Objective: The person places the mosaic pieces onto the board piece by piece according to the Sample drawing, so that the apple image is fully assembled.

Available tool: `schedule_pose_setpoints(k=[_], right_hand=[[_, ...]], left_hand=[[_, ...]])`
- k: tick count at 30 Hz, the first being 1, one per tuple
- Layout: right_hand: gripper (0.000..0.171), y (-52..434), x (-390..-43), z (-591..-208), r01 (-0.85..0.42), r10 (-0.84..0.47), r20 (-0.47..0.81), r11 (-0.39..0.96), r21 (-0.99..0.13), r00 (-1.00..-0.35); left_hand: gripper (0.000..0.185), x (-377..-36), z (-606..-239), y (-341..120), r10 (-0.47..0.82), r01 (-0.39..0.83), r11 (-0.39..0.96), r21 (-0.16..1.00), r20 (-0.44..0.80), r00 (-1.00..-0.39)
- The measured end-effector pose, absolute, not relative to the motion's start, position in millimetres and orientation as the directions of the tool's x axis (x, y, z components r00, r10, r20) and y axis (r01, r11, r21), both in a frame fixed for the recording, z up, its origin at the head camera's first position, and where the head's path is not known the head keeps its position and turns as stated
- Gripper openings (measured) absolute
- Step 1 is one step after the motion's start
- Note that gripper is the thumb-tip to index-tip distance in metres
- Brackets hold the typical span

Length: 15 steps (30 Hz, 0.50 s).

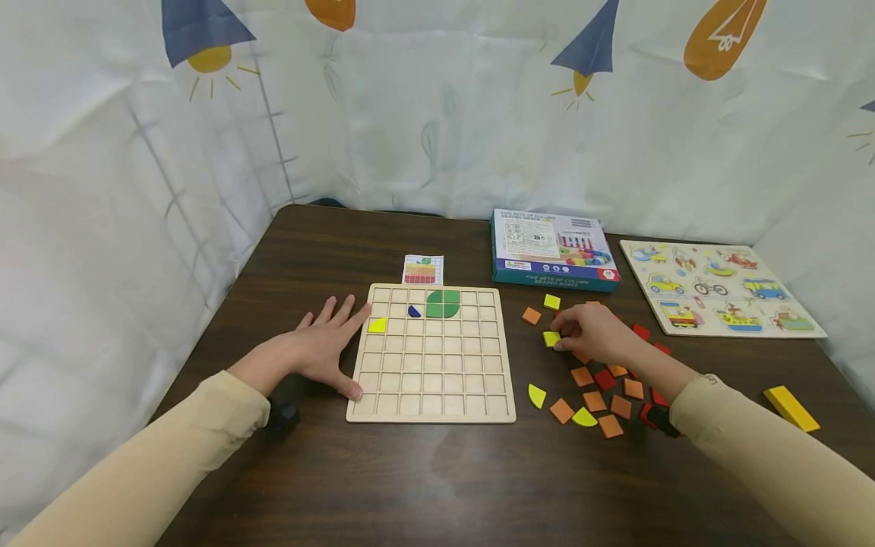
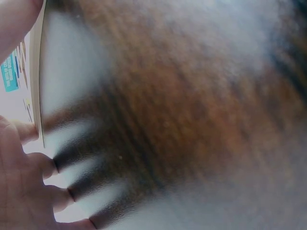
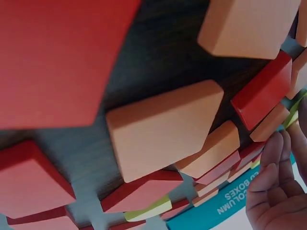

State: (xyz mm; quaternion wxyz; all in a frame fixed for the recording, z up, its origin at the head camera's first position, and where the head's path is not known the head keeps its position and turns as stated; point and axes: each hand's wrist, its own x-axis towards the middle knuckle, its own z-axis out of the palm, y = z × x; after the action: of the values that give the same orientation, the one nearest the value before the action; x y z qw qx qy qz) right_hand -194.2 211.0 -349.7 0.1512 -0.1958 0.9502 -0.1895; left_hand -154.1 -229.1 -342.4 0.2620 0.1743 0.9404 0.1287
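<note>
My left hand (image 1: 321,346) is spread at the left side of a wooden grid board (image 1: 444,410), thumb and forefinger touching its edge. Green pieces (image 1: 443,304), a small dark blue piece (image 1: 414,311) and a yellow piece (image 1: 377,325) lie in the board's upper cells. Right of the board, my right hand (image 1: 595,332) pinches a yellow square tile (image 1: 551,339) between thumb and fingers, low over the scattered tiles. In the right wrist view, orange tiles (image 3: 165,129) and red tiles (image 3: 261,91) lie near that hand. The left wrist view catches fingers (image 2: 41,165) resting on the tabletop.
A small pattern card (image 1: 422,270) lies behind the board. Farther back are a boxed set (image 1: 554,251) and a picture puzzle board (image 1: 724,289). Another yellow square (image 1: 551,301) and yellow quarter-circles (image 1: 536,396) lie among the tiles. A yellow bar (image 1: 791,409) sits far right.
</note>
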Motion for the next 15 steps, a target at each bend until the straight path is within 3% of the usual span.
schedule_pose_setpoints(k=[8,15], right_hand=[[0.018,210.9,-192.5,-350.5,-0.317,-0.435,-0.196,0.84,-0.439,-0.879],[0.013,211.5,-197.7,-347.7,-0.226,-0.413,-0.244,0.804,-0.549,-0.877]], left_hand=[[0.143,-154.5,-344.9,-229.1,0.393,0.261,0.907,0.33,-0.444,-0.805],[0.143,-154.4,-344.8,-228.8,0.392,0.257,0.907,0.333,-0.447,-0.804]])
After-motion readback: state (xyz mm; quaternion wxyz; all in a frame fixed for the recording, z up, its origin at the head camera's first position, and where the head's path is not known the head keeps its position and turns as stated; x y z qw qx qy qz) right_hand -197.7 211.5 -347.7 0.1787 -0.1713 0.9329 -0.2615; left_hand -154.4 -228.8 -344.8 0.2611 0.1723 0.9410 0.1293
